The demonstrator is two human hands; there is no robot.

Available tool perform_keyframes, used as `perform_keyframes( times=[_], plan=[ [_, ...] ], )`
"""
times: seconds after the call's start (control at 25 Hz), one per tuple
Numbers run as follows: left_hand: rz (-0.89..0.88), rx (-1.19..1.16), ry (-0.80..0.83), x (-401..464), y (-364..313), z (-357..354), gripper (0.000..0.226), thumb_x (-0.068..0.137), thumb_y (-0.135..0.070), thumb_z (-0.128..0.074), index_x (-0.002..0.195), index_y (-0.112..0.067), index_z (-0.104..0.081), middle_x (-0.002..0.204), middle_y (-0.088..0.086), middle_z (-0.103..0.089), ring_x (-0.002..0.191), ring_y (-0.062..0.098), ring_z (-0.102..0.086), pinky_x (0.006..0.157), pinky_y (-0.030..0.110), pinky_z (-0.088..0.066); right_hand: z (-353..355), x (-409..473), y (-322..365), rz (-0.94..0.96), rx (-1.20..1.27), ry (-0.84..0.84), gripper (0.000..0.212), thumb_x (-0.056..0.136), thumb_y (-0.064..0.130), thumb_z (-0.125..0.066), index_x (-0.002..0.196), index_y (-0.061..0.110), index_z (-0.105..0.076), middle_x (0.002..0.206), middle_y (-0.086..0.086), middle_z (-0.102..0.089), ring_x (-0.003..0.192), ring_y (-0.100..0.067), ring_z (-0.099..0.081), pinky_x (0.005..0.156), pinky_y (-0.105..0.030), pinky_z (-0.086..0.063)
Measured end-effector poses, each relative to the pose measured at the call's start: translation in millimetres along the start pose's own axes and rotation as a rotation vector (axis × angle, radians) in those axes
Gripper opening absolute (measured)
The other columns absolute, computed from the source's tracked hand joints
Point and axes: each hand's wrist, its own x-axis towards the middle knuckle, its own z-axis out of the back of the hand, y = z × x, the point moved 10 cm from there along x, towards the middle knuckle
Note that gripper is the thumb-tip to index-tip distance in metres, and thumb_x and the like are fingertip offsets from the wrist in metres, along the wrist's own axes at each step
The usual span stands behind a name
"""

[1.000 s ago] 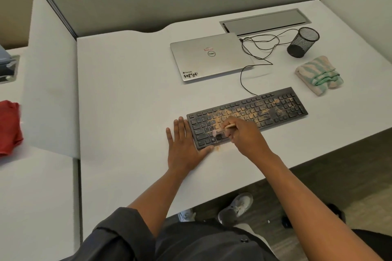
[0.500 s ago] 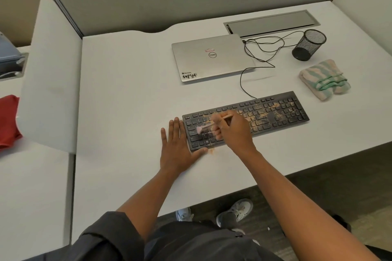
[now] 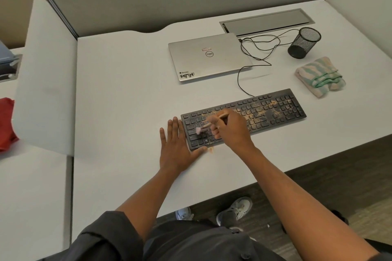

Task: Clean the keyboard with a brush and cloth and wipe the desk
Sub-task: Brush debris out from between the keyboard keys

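Brushing keyboard, left end

Right hand [image 3: 231, 131] pinched the brush [image 3: 209, 125], pink bristles at 9 o'clock of the fingers, on the keyboard [image 3: 275, 108]. Left hand [image 3: 177, 148] lay flat on the desk [image 3: 127, 91], fingers straight and together, thumb touching the keyboard's near-left corner. Cloth [image 3: 319, 76] sat at 1 o'clock.

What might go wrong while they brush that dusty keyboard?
The brush may sweep tan crumbs off the keyboard onto the desk; a few already lie at its near edge. Grit might drop between keys. The keyboard may slide unless the left hand braces it.
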Motion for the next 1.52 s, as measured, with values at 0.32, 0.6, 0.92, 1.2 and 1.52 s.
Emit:
perform_keyframes(
  times=[0.32,0.6,0.92,1.2,1.52],
  plan=[
    [-0.015,-0.022,-0.004,1,-1,2,0.124,0.078,-0.096,-0.020,0.159,-0.007,0.013,0.168,0.014,0.016,0.154,0.026,0.022,0.123,0.053,0.013,4,-3,8,0.128,-0.236,-0.107,0.022,0.089,0.031,-0.072,0.095,0.010,-0.067,0.080,0.000,-0.069,0.072,-0.016,-0.064,0.064,-0.030,-0.053],
    [-0.017,-0.019,-0.004,1,0,-1,0.126,0.077,-0.097,-0.017,0.159,-0.006,0.013,0.168,0.014,0.017,0.154,0.026,0.022,0.123,0.054,0.013,-11,-20,16,0.201,-0.325,0.021,0.014,0.093,0.016,-0.057,0.081,0.014,-0.064,0.069,0.006,-0.065,0.064,-0.008,-0.060,0.057,-0.024,-0.044],
    [-0.023,-0.019,-0.014,1,-1,0,0.125,0.078,-0.096,-0.019,0.159,-0.005,0.011,0.168,0.015,0.015,0.154,0.027,0.020,0.123,0.055,0.012,-19,-14,17,0.191,-0.416,0.138,0.011,0.089,0.014,-0.057,0.083,0.016,-0.066,0.077,0.000,-0.071,0.072,-0.018,-0.064,0.062,-0.029,-0.048],
    [-0.022,-0.015,-0.011,1,-1,0,0.125,0.079,-0.096,-0.017,0.159,-0.005,0.011,0.168,0.016,0.014,0.154,0.027,0.020,0.123,0.054,0.013,-20,-7,19,0.169,-0.455,0.196,0.013,0.091,0.017,-0.056,0.089,0.016,-0.069,0.088,-0.002,-0.071,0.082,-0.022,-0.065,0.072,-0.037,-0.054],
    [-0.020,-0.014,-0.016,2,0,-1,0.125,0.079,-0.096,-0.017,0.160,-0.006,0.011,0.168,0.015,0.015,0.154,0.027,0.021,0.123,0.055,0.011,-21,-8,21,0.214,-0.523,0.112,0.026,0.097,0.025,-0.051,0.087,0.009,-0.068,0.078,-0.006,-0.070,0.075,-0.022,-0.063,0.070,-0.037,-0.051]
  ],
)
